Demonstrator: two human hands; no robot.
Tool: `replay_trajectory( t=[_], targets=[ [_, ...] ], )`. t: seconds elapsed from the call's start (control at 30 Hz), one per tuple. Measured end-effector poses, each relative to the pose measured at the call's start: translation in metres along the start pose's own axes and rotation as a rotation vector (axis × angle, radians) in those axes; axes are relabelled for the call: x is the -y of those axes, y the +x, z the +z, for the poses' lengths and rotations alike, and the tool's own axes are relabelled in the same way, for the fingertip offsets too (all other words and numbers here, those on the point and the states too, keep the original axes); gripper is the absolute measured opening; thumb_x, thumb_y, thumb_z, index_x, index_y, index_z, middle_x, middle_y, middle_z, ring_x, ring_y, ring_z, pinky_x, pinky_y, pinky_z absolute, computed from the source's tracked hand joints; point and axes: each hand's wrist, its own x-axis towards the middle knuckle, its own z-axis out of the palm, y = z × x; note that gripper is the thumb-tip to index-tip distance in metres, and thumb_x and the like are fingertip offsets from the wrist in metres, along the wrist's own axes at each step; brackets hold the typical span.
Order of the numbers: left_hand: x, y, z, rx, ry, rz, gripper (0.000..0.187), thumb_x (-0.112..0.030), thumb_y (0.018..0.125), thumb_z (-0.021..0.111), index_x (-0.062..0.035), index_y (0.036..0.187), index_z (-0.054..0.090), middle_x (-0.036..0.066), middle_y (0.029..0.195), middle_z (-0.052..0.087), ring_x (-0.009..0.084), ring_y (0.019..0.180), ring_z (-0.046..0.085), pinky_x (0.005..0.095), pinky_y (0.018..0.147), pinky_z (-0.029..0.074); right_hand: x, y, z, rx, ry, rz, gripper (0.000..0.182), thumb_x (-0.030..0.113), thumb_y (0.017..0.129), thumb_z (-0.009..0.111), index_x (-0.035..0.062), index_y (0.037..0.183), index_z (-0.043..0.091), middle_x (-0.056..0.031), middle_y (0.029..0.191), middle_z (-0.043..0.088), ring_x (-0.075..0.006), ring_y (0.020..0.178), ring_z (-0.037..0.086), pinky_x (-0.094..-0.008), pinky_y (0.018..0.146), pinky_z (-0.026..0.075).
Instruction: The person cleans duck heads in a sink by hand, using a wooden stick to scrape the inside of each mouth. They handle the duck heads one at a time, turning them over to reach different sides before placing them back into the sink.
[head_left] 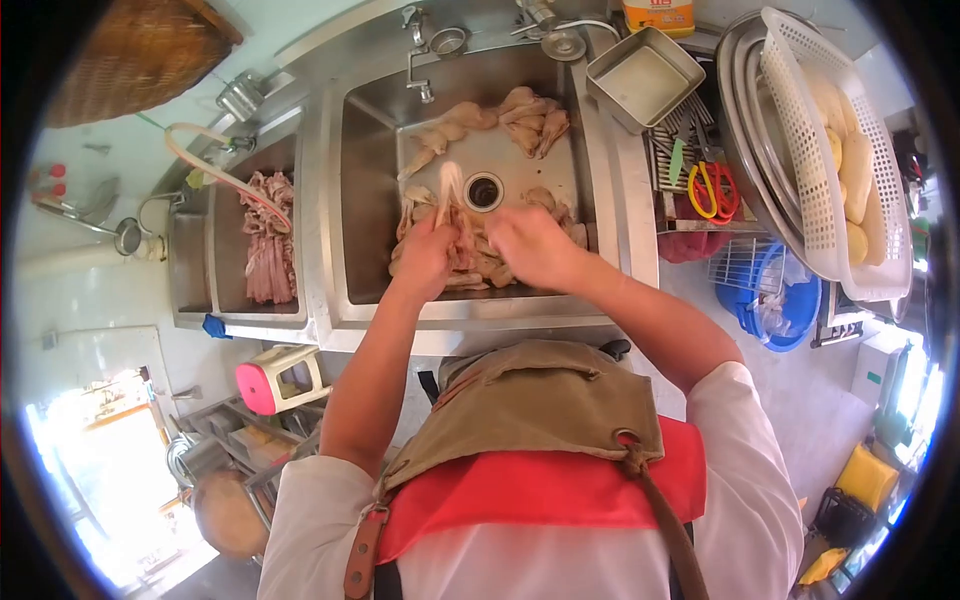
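Note:
Raw poultry pieces lie in the steel sink (365,140), several along its far side and a heap near its front wall. My left hand (428,255) is closed around a raw poultry piece (452,190), whose pale end sticks up toward the drain (484,191). Just right of it, my right hand (538,247) is curled over the heap, and what its fingers hold, if anything, is hidden. More poultry (545,197) shows behind the right hand. Beyond it, separate poultry pieces (530,115) rest at the back right of the basin.
The left basin holds a pile of raw meat strips (270,260) with a hose (215,175) over it. A faucet (418,60) stands at the back. To the right are a metal tray (645,78), orange-handled scissors (703,192), a white basket (815,180) and a blue bucket (795,315).

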Motion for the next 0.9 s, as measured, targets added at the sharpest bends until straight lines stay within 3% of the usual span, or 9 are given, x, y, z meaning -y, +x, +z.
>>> replay_trajectory(
  t=[0.03, 0.13, 0.23, 0.3, 0.43, 0.5, 0.6, 0.7, 0.9],
  targets=[
    [0.000, 0.000, -0.001, -0.038, -0.045, -0.016, 0.025, 0.000, 0.084, 0.046, -0.0033, 0.108, 0.054, 0.007, 0.085, 0.058, 0.0164, 0.068, 0.055, 0.0295, 0.059, 0.046, 0.014, -0.007, -0.001, 0.058, -0.223, -0.042, 0.024, 0.013, 0.091, 0.049, -0.0023, 0.073, 0.052, -0.0215, 0.063, 0.054, -0.0379, 0.056, 0.057, -0.0450, 0.057, 0.048],
    [0.004, 0.003, 0.007, -0.100, -0.141, -0.051, 0.026, 0.001, 0.082, 0.047, -0.0030, 0.106, 0.054, 0.009, 0.088, 0.059, 0.0184, 0.071, 0.055, 0.0304, 0.060, 0.045, 0.032, -0.015, -0.003, 0.203, -0.348, -0.035, 0.019, 0.012, 0.088, 0.055, -0.0010, 0.074, 0.055, -0.0210, 0.063, 0.057, -0.0421, 0.061, 0.058, -0.0473, 0.058, 0.048],
    [0.003, 0.002, 0.021, -0.063, -0.131, -0.049, 0.026, 0.001, 0.081, 0.048, -0.0027, 0.106, 0.054, 0.009, 0.089, 0.058, 0.0198, 0.074, 0.055, 0.0316, 0.060, 0.046, 0.012, -0.015, -0.002, 0.172, -0.437, -0.093, 0.019, 0.016, 0.086, 0.055, 0.0015, 0.073, 0.057, -0.0191, 0.064, 0.060, -0.0408, 0.061, 0.061, -0.0501, 0.058, 0.050],
    [0.009, -0.004, 0.034, -0.020, -0.117, -0.055, 0.026, 0.001, 0.081, 0.049, -0.0026, 0.106, 0.054, 0.010, 0.090, 0.058, 0.0208, 0.074, 0.056, 0.0330, 0.061, 0.047, 0.002, -0.016, 0.001, 0.224, -0.429, -0.013, 0.019, 0.015, 0.085, 0.056, 0.0016, 0.072, 0.057, -0.0189, 0.064, 0.060, -0.0404, 0.060, 0.061, -0.0499, 0.057, 0.050],
    [0.019, 0.002, 0.000, -0.096, -0.153, -0.161, 0.024, 0.000, 0.081, 0.050, -0.0021, 0.105, 0.054, 0.011, 0.090, 0.058, 0.0215, 0.075, 0.057, 0.0340, 0.062, 0.048, 0.021, -0.021, -0.005, 0.255, -0.425, -0.065, 0.021, 0.018, 0.086, 0.055, 0.0021, 0.073, 0.057, -0.0187, 0.065, 0.061, -0.0404, 0.060, 0.061, -0.0500, 0.057, 0.050],
    [0.017, 0.006, 0.000, -0.011, -0.123, -0.178, 0.023, 0.000, 0.081, 0.051, -0.0020, 0.104, 0.054, 0.012, 0.090, 0.059, 0.0217, 0.075, 0.057, 0.0345, 0.061, 0.048, 0.004, -0.013, 0.001, 0.248, -0.417, 0.050, 0.021, 0.020, 0.089, 0.052, 0.0031, 0.077, 0.059, -0.0192, 0.067, 0.061, -0.0403, 0.064, 0.061, -0.0487, 0.059, 0.050],
    [0.005, 0.003, 0.015, -0.123, -0.079, -0.240, 0.023, 0.001, 0.081, 0.053, -0.0019, 0.104, 0.055, 0.010, 0.088, 0.059, 0.0210, 0.073, 0.057, 0.0350, 0.059, 0.048, 0.015, -0.012, -0.005, 0.274, -0.444, 0.059, 0.022, 0.020, 0.090, 0.050, 0.0031, 0.079, 0.059, -0.0201, 0.069, 0.062, -0.0405, 0.067, 0.062, -0.0487, 0.062, 0.050],
    [0.016, 0.013, -0.008, 0.004, -0.112, -0.180, 0.023, 0.001, 0.082, 0.053, -0.0012, 0.105, 0.055, 0.009, 0.086, 0.058, 0.0201, 0.070, 0.057, 0.0351, 0.056, 0.047, 0.012, -0.011, -0.007, 0.264, -0.431, 0.040, 0.023, 0.019, 0.090, 0.050, 0.0025, 0.078, 0.058, -0.0208, 0.068, 0.061, -0.0410, 0.067, 0.062, -0.0495, 0.062, 0.050],
    [0.016, 0.014, -0.005, 0.059, -0.019, -0.143, 0.023, -0.002, 0.085, 0.054, -0.0016, 0.107, 0.053, 0.007, 0.085, 0.057, 0.0172, 0.071, 0.056, 0.0327, 0.057, 0.046, -0.002, -0.013, -0.004, 0.265, -0.445, 0.038, 0.024, 0.019, 0.090, 0.050, 0.0021, 0.076, 0.057, -0.0213, 0.071, 0.061, -0.0418, 0.068, 0.061, -0.0507, 0.062, 0.049]
  ],
)
